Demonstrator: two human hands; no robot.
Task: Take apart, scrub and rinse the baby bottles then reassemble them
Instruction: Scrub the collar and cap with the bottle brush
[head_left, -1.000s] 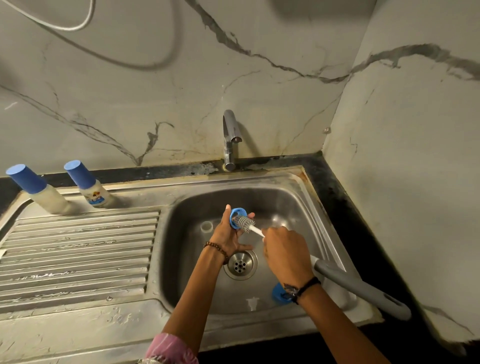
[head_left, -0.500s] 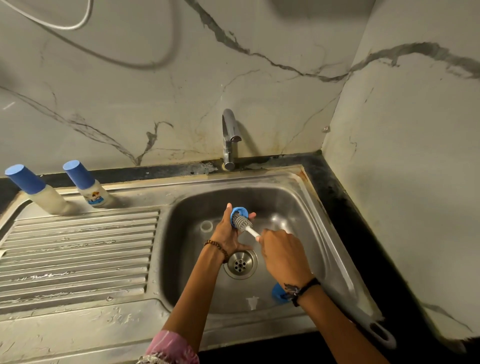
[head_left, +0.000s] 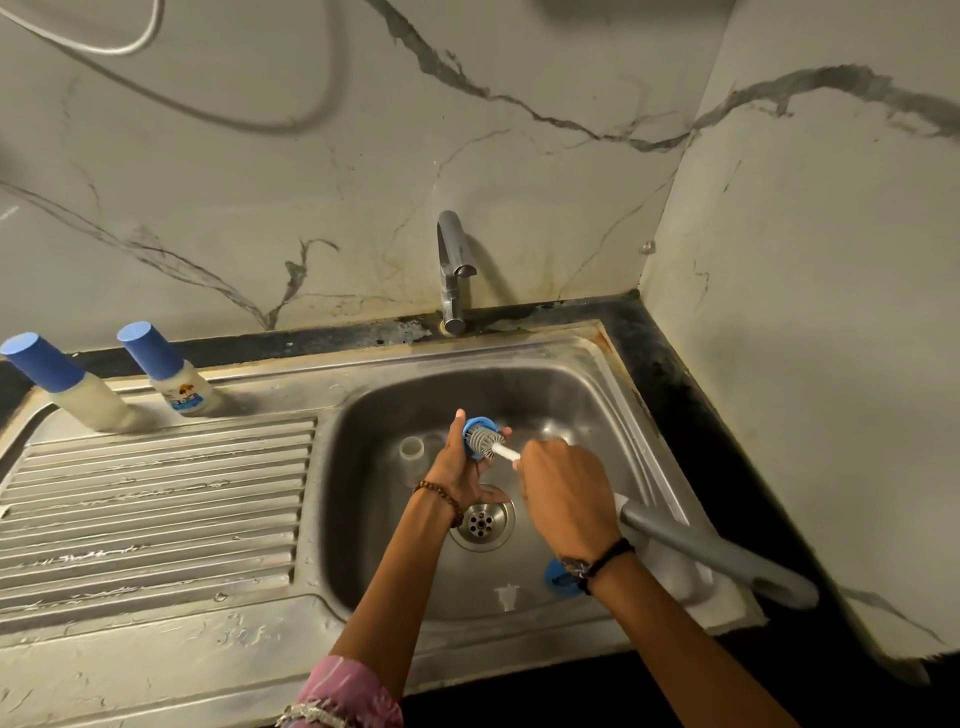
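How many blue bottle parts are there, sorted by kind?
Blue caps on standing bottles: 2, one and another
Blue ring held in the left hand: 1
Blue piece lying in the sink: 1
Total: 4

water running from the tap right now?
No: the tap shows no stream beneath its spout, while the left hand holds the blue ring against the brush.

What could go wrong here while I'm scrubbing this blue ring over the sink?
The blue ring, held only in the left hand, might slip under the brush and drop towards the drain. The long grey handle behind the right hand may knock the sink rim.
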